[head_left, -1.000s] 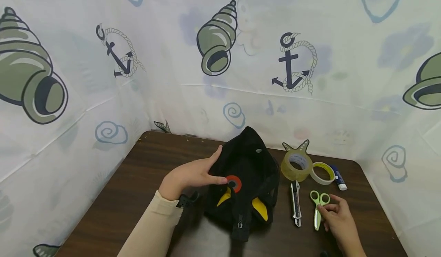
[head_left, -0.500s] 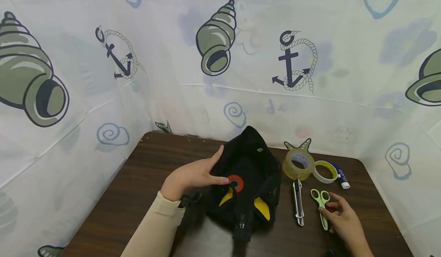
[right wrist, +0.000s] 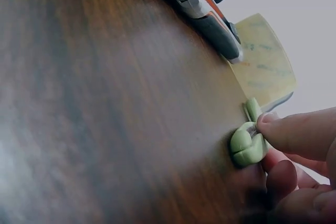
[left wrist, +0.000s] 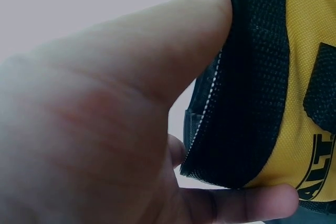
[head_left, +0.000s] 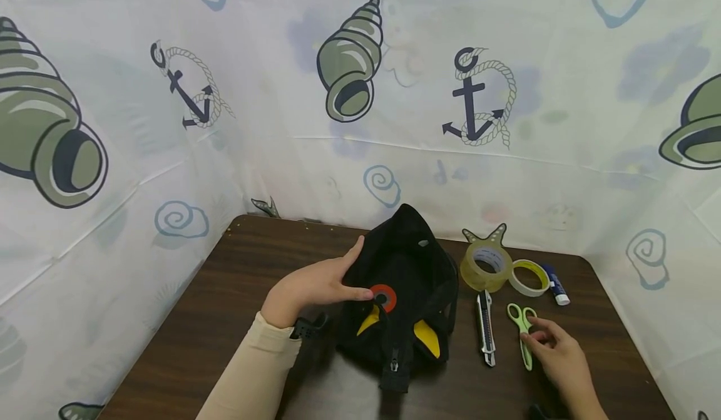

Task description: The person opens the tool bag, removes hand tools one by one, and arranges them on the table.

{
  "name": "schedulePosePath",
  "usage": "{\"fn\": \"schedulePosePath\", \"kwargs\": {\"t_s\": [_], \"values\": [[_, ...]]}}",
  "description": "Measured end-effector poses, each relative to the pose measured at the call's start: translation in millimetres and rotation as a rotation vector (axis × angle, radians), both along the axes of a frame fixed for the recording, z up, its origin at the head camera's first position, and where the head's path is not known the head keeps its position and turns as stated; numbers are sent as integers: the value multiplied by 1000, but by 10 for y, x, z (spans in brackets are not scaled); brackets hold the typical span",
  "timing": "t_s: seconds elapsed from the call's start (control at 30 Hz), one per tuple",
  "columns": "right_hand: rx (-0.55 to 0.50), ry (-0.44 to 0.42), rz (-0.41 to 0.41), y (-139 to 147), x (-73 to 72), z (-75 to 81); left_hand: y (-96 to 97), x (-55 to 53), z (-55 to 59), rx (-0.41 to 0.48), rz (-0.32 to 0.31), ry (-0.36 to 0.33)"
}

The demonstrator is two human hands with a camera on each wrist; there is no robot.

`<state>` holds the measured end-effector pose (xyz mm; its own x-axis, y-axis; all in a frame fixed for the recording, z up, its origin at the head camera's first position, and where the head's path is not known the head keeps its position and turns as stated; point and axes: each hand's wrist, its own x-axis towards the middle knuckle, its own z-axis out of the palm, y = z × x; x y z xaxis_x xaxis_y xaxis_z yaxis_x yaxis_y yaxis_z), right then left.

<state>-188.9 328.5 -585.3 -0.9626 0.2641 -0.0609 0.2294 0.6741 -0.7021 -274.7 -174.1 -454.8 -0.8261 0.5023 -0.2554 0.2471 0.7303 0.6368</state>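
Note:
On the table stands a black and yellow zippered bag (head_left: pixel 408 263), with part of a printed word, "ALT", in the left wrist view. My left hand (head_left: pixel 315 285) holds its left side, thumb on the near face beside a red ring (head_left: pixel 385 297); in the left wrist view a finger (left wrist: pixel 262 203) stretches along the bag's yellow side. At the right, my right hand (head_left: pixel 563 354) pinches green-handled scissors (head_left: pixel 522 326) between thumb and fingers, low over the tabletop. The right wrist view shows the thumb on the green plastic (right wrist: pixel 249 145).
Left of the scissors lies a utility knife (head_left: pixel 486 329). Behind them are a wide clear tape roll (head_left: pixel 473 273), a narrower white-and-yellow tape roll (head_left: pixel 528 291) and a blue glue stick (head_left: pixel 556 285). A patterned cloth wall (head_left: pixel 422 176) hangs behind the brown table (head_left: pixel 248 270).
The scissors have turned a little, their lower end swinging right, with my right hand still on them. My left hand and the bag stay put; the view shifts slightly.

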Motion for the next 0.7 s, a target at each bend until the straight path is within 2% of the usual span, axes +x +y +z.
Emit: {"fn": "schedulePosePath", "kwargs": {"t_s": [0.13, 0.3, 0.43, 0.57, 0.7], "values": [[-16, -20, -16, -8, -13, 13, 0, -4, 8, -5, 0, -3], [-31, -3, -7, -7, -4, 1, 0, -1, 14, -4, -5, -7], [-51, 36, -13, -7, 21, -13, 0, 2, 12, -1, 2, -11], [-71, 89, -52, -18, 39, -8, 4, 4, 7, 3, 1, -13], [-39, 133, -76, -59, 52, 21, 10, 7, 5, 2, 5, -11]]}}
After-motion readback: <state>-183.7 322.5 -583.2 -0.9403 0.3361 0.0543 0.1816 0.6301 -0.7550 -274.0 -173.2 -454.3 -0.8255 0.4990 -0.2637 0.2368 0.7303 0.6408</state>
